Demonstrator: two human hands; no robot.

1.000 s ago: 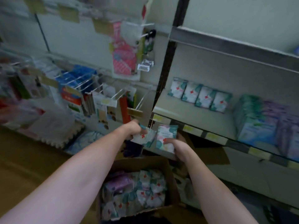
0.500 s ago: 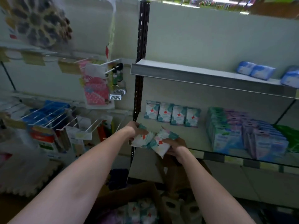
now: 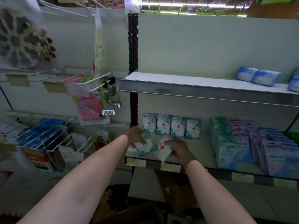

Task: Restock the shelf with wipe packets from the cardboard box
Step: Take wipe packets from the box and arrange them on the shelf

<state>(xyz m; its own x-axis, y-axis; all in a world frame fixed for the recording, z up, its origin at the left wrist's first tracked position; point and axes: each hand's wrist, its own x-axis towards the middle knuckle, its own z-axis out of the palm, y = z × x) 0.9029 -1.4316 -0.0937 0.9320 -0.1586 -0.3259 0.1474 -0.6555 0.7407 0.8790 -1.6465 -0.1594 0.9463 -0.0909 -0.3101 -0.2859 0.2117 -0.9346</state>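
My left hand (image 3: 135,135) grips a white and teal wipe packet (image 3: 144,145) with a red cross, over the front left of the middle shelf (image 3: 202,151). My right hand (image 3: 179,147) grips a second such packet (image 3: 162,150) just beside it, tilted. Behind them several matching packets (image 3: 172,126) stand upright in a row at the back of the shelf. Only a dark brown edge of the cardboard box (image 3: 142,209) shows at the bottom, between my forearms.
Stacks of teal, purple and blue packs (image 3: 246,144) fill the right half of the same shelf. An upper shelf (image 3: 194,84) carries blue packs (image 3: 258,76) at the right. Left of the black upright (image 3: 133,62), wire hooks (image 3: 48,135) hold hanging goods.
The view has tilted upward, so the box has nearly left the frame. Both hands have carried their packets forward over the shelf's front edge.
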